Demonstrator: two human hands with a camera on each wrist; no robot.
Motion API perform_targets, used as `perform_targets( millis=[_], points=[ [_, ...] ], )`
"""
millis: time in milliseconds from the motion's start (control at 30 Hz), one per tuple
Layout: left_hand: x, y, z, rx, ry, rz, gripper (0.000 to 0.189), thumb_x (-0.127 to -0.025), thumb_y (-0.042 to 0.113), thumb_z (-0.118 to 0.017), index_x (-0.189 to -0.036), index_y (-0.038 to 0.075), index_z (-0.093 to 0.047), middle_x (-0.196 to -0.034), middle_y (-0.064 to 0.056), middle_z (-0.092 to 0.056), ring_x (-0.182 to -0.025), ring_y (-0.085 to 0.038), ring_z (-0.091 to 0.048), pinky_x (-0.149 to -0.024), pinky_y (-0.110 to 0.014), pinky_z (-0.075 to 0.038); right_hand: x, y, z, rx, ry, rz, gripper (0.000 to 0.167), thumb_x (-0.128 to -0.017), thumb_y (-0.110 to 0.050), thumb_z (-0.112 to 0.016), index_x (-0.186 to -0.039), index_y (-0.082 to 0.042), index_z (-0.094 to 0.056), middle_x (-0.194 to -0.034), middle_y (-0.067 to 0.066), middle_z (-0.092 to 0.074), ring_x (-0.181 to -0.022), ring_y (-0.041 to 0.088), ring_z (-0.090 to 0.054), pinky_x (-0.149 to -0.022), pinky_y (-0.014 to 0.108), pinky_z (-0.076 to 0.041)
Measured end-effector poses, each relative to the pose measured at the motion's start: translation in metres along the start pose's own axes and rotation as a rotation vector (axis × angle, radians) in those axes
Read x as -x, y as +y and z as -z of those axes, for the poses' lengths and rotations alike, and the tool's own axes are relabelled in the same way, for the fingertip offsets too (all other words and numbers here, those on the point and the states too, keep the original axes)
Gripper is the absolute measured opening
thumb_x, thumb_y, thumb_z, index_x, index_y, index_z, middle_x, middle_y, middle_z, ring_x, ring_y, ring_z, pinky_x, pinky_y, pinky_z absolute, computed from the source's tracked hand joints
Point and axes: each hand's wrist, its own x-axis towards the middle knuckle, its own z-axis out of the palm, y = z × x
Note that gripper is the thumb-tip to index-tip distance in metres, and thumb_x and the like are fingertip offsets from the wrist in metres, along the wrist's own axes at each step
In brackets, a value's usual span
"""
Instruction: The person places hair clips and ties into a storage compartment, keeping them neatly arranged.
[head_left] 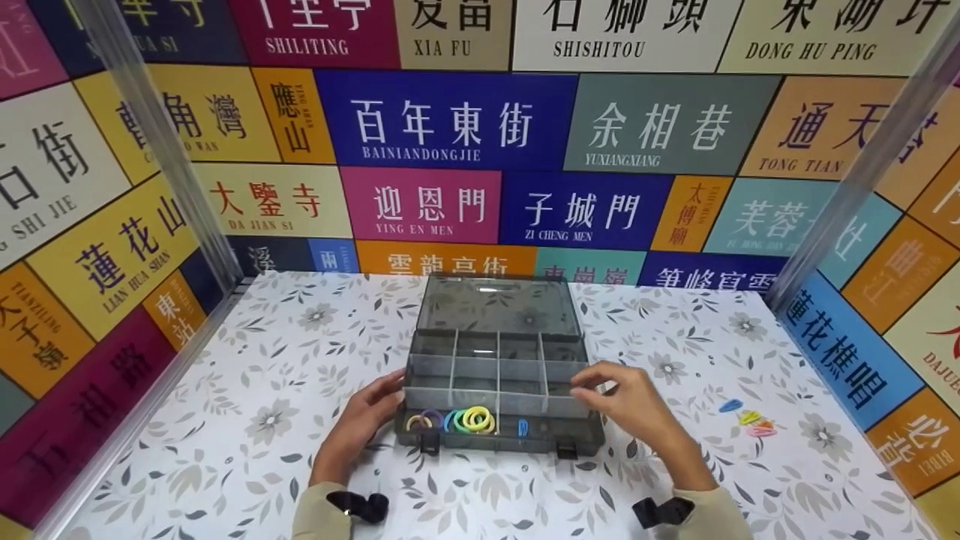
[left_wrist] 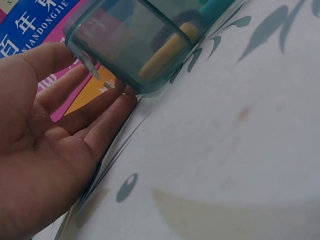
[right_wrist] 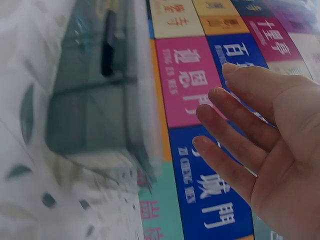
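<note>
A smoky, see-through compartment box (head_left: pixel 551 444) stands on the table with its lid (head_left: pixel 499 304) tipped back. Coloured hair ties (head_left: pixel 478 420), yellow, green and purple among them, lie in its front left compartment. One blue hair clip (head_left: pixel 523 428) is in the front right compartment. My left hand (head_left: pixel 367 411) rests against the box's left side, its fairly straight fingertips (left_wrist: pixel 129 100) at the lower corner. Beside the right side hovers my right hand (head_left: pixel 634 401); in the right wrist view its fingers (right_wrist: pixel 222 160) are loosely spread, apart from the box and holding nothing.
To the right of the box, several hair clips lie on the floral tablecloth (head_left: pixel 270 420), including a blue clip (head_left: pixel 730 406) and a pink clip (head_left: pixel 760 431). A wall of coloured sign panels (head_left: pixel 450 120) rises behind the table, and transparent posts (head_left: pixel 169 150) flank it.
</note>
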Motion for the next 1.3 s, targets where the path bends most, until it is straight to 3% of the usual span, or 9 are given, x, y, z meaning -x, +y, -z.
perform_targets(
  millis=[367,533,633,733,900,1000,1167,1300],
  points=[
    [0.001,0.001,0.002,0.012,-0.006,0.014,0.048,-0.1,0.028,-0.061,-0.147,0.024,-0.052,-0.152,-0.008,-0.051,-0.139,-0.027,-0.05,-0.117,-0.049,-0.041,0.017,0.035,0.065,0.064,0.236,-0.123,0.018,-0.088,-0.022,-0.079,-0.103,-0.013,-0.078,-0.102,0.007,-0.076,-0.088,-0.008,-0.062,-0.073,0.012,-0.053],
    [0.003,0.001,0.002,-0.002,-0.012,-0.016,0.05,-0.1,0.029,-0.062,-0.148,0.02,-0.051,-0.151,-0.012,-0.051,-0.138,-0.029,-0.051,-0.116,-0.049,-0.043,0.032,0.053,0.09,0.106,0.275,-0.231,0.028,-0.091,-0.033,-0.075,-0.111,-0.014,-0.076,-0.106,-0.005,-0.073,-0.09,-0.012,-0.058,-0.074,0.01,-0.051],
    [0.003,0.001,0.002,-0.005,-0.006,-0.016,0.05,-0.099,0.03,-0.063,-0.147,0.021,-0.052,-0.151,-0.012,-0.051,-0.137,-0.029,-0.052,-0.116,-0.049,-0.043,0.041,0.065,0.102,0.125,0.274,-0.304,0.036,-0.092,-0.039,-0.072,-0.117,-0.013,-0.073,-0.111,-0.002,-0.069,-0.086,-0.011,-0.057,-0.07,0.015,-0.052],
    [0.004,0.002,0.002,0.001,-0.001,-0.009,0.049,-0.099,0.029,-0.063,-0.146,0.022,-0.053,-0.151,-0.011,-0.052,-0.137,-0.029,-0.053,-0.116,-0.049,-0.044,0.05,0.078,0.112,0.123,0.257,-0.387,0.045,-0.093,-0.046,-0.069,-0.123,-0.012,-0.07,-0.121,0.009,-0.065,-0.086,-0.005,-0.058,-0.068,0.023,-0.054],
    [0.002,0.002,-0.001,0.001,-0.004,-0.015,0.048,-0.1,0.028,-0.062,-0.147,0.021,-0.052,-0.151,-0.011,-0.051,-0.137,-0.029,-0.052,-0.115,-0.049,-0.044,0.06,0.098,0.124,0.077,0.181,-0.55,0.062,-0.092,-0.057,-0.063,-0.135,-0.012,-0.062,-0.142,0.019,-0.052,-0.11,0.023,-0.058,-0.079,0.042,-0.061],
    [0.0,0.001,-0.002,0.002,-0.02,-0.019,0.049,-0.1,0.028,-0.061,-0.148,0.02,-0.051,-0.152,-0.011,-0.05,-0.138,-0.029,-0.05,-0.116,-0.048,-0.044,0.065,0.109,0.131,0.067,0.147,-0.625,0.07,-0.09,-0.062,-0.062,-0.139,-0.012,-0.058,-0.148,0.021,-0.046,-0.115,0.032,-0.053,-0.08,0.042,-0.063],
    [-0.001,0.0,-0.003,0.005,-0.01,-0.017,0.049,-0.1,0.027,-0.061,-0.148,0.02,-0.051,-0.152,-0.012,-0.05,-0.138,-0.03,-0.05,-0.116,-0.049,-0.044,0.069,0.126,0.144,0.123,0.092,-0.622,0.071,-0.091,-0.063,-0.06,-0.14,-0.011,-0.057,-0.147,0.025,-0.046,-0.108,0.03,-0.055,-0.068,0.026,-0.059],
    [0.0,-0.001,-0.002,0.0,0.015,0.001,0.047,-0.1,0.028,-0.062,-0.146,0.022,-0.053,-0.152,-0.011,-0.051,-0.138,-0.029,-0.051,-0.115,-0.048,-0.044,0.069,0.14,0.153,0.179,0.025,-0.542,0.063,-0.095,-0.055,-0.06,-0.138,-0.008,-0.059,-0.144,0.029,-0.048,-0.119,0.043,-0.052,-0.075,0.023,-0.056]
  ],
)
